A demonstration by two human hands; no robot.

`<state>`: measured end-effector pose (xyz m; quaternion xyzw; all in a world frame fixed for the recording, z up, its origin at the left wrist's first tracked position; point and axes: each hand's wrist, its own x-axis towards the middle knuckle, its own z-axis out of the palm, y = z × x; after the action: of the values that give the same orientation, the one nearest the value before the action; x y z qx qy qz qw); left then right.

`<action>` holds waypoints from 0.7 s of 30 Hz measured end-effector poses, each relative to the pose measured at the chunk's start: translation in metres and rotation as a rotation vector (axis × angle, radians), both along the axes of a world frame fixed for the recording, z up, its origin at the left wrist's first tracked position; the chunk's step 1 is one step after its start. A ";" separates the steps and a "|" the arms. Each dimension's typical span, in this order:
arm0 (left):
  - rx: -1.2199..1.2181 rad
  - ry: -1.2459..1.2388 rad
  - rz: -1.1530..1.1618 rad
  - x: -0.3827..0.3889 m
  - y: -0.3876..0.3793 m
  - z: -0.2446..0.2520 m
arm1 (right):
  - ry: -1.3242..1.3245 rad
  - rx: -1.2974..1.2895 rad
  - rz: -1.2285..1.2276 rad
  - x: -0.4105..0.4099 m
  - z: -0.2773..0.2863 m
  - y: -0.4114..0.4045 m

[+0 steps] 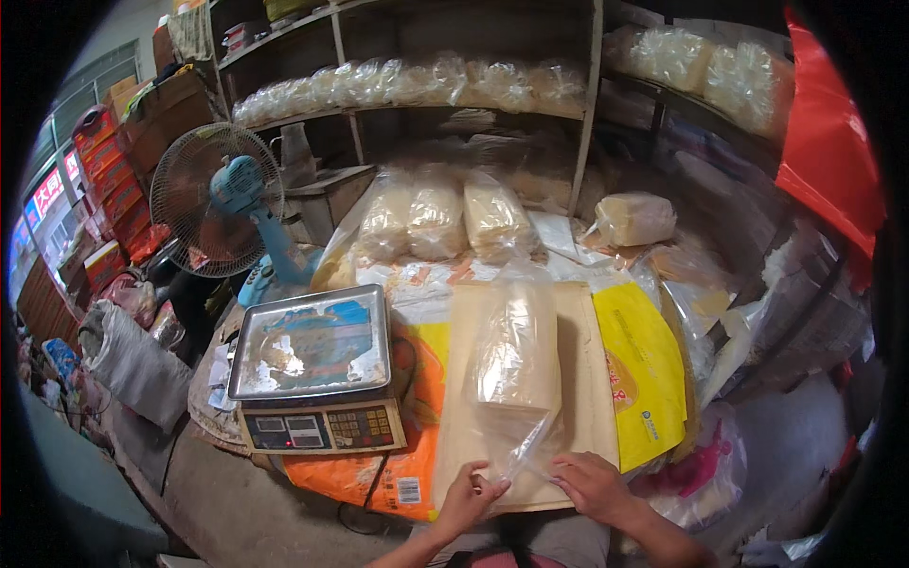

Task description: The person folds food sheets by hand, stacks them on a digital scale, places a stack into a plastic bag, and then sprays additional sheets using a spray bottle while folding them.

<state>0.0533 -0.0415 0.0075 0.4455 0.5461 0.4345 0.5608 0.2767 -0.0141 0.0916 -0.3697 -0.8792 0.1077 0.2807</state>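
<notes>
A clear plastic bag (517, 341) lies lengthwise before me, and a block of pale, stacked thin sheets (515, 394) fills its far part. The bag's loose near end reaches toward my body. My left hand (474, 493) pinches the left side of that end between thumb and fingertips. On the opposite side, my right hand (588, 484) grips the other corner with its fingers curled. Under the bag is a flat tan board or sheet (461, 426), which lies over orange and yellow printed sacking.
Left of the bag stands a digital scale (323, 426) with a metal pan (312, 344). Behind it is a blue electric fan (238, 177). Several filled bags (437, 220) line the table's back. A yellow printed sack (639, 376) lies right. Shelves (412, 113) hold more bags.
</notes>
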 end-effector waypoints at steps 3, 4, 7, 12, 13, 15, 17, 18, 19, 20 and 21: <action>-0.326 -0.211 -0.300 -0.013 0.006 -0.010 | -0.070 0.038 0.110 -0.005 0.008 0.001; -0.212 -0.220 -0.330 -0.010 0.005 -0.002 | -0.126 0.050 0.182 -0.008 0.011 0.002; 0.210 0.163 -0.302 0.005 0.008 0.016 | -0.207 0.158 0.278 -0.016 0.015 0.006; 0.758 0.315 -0.414 0.030 0.025 -0.054 | -0.134 -0.030 0.400 -0.041 0.002 0.021; 0.605 0.298 -0.439 0.030 0.026 -0.041 | -0.133 -0.026 0.414 -0.039 -0.001 0.027; 0.452 0.284 -0.453 0.030 0.024 -0.026 | -0.451 -0.129 0.041 -0.037 -0.005 0.036; 0.312 0.519 -0.277 0.032 0.026 -0.018 | -0.392 -0.144 -0.063 -0.033 -0.025 0.042; 0.316 0.522 -0.275 0.033 0.025 -0.018 | -0.377 -0.142 -0.097 -0.033 -0.030 0.045; 0.465 0.562 -0.222 0.034 0.024 -0.019 | -0.362 -0.140 -0.132 -0.032 -0.033 0.047; 0.616 0.600 -0.168 0.035 0.024 -0.019 | -0.358 -0.135 -0.134 -0.031 -0.032 0.049; 0.618 0.603 -0.168 0.036 0.022 -0.016 | -0.261 -0.191 -0.122 -0.029 -0.031 0.050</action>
<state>0.0893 -0.0192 -0.0085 0.7422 0.4914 0.3808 0.2501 0.2474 0.0362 0.0601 -0.4580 -0.8699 0.1246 0.1339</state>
